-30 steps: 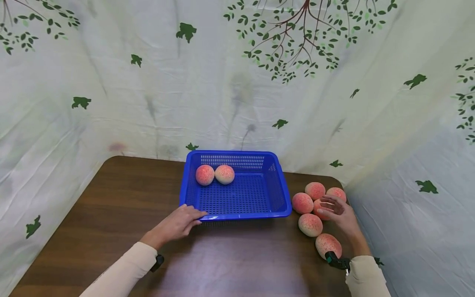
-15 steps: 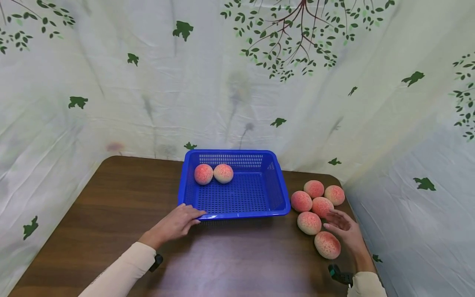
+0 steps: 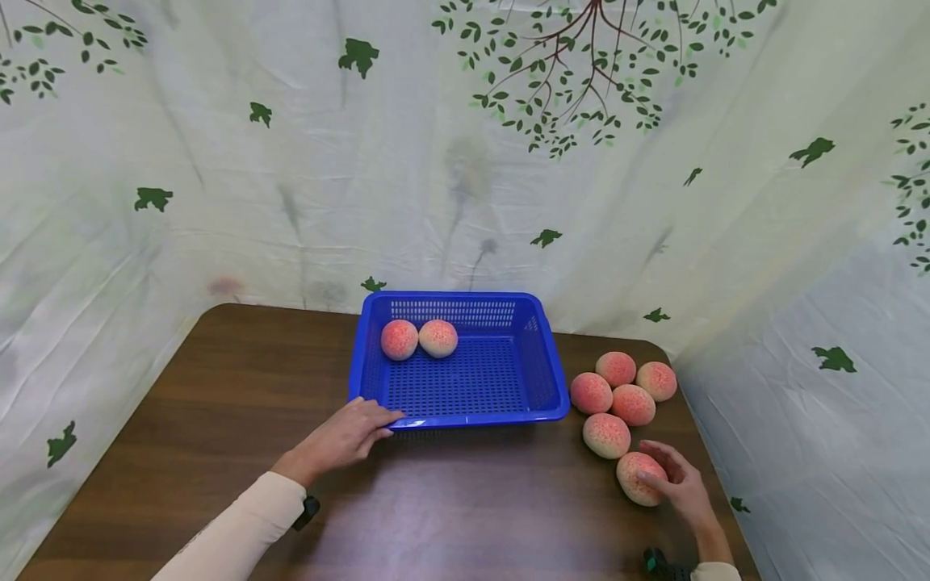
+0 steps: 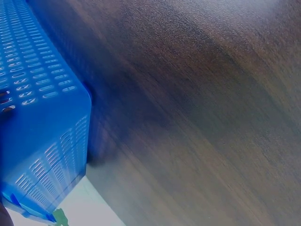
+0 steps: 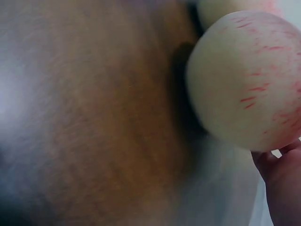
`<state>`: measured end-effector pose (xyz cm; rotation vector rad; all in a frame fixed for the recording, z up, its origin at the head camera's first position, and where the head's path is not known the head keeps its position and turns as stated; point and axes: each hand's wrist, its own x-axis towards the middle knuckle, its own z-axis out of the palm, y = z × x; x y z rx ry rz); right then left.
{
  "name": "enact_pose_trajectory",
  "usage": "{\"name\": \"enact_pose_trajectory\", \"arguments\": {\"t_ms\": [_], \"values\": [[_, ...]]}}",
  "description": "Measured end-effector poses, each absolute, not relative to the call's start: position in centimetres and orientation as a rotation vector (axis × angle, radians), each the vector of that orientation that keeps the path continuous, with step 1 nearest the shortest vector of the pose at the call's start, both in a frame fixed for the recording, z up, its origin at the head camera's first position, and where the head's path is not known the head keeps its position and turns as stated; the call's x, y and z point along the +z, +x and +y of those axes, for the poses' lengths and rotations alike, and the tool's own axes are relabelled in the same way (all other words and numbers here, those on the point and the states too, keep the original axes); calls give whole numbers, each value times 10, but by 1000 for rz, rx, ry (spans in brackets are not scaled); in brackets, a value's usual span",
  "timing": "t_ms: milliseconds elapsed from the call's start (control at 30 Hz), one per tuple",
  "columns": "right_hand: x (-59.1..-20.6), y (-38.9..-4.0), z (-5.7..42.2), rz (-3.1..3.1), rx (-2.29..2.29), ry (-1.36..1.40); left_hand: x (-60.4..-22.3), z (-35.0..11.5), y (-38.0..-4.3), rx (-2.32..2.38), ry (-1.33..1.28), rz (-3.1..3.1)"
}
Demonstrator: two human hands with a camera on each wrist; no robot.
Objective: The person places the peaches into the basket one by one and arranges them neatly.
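My left hand (image 3: 349, 433) grips the front left corner of a blue plastic basket (image 3: 472, 422), fingers over its rim. The basket's slotted outer wall (image 4: 51, 141) fills the left side of the left wrist view. Two pink-and-cream peaches (image 3: 400, 340) sit side by side in the basket, towards its back left. My right hand (image 3: 683, 488) holds the nearest peach (image 3: 635, 478) of the group on the right, thumb on its near side and fingers behind. In the right wrist view that peach (image 5: 244, 84) looms large at the upper right, above the hand (image 5: 284, 181).
Several more peaches (image 3: 606, 436) lie clustered between the basket and the right edge of the brown wooden table (image 3: 450, 516). White cloth (image 3: 305, 202) with printed leaves and branches hangs behind the table and along both sides.
My right hand has drawn back from the middle of the peach cluster towards me and come round the nearest peach. The left hand keeps its grip on the basket.
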<state>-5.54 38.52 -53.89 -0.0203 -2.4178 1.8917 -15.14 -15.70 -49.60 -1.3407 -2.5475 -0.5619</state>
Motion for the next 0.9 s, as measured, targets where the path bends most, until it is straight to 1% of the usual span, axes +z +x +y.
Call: {"name": "enact_pose_trajectory", "arguments": {"t_ms": [100, 533, 900], "values": [[-543, -54, 385, -2437, 1894, -35, -496, -157, -152, -565, -1341, -2543], [-548, -52, 385, -2705, 1700, -299, -495, -157, -151, -559, -1343, -2567], [-546, -53, 385, -2733, 1619, -363, -495, -156, -151, -566, -1330, -2583]]}}
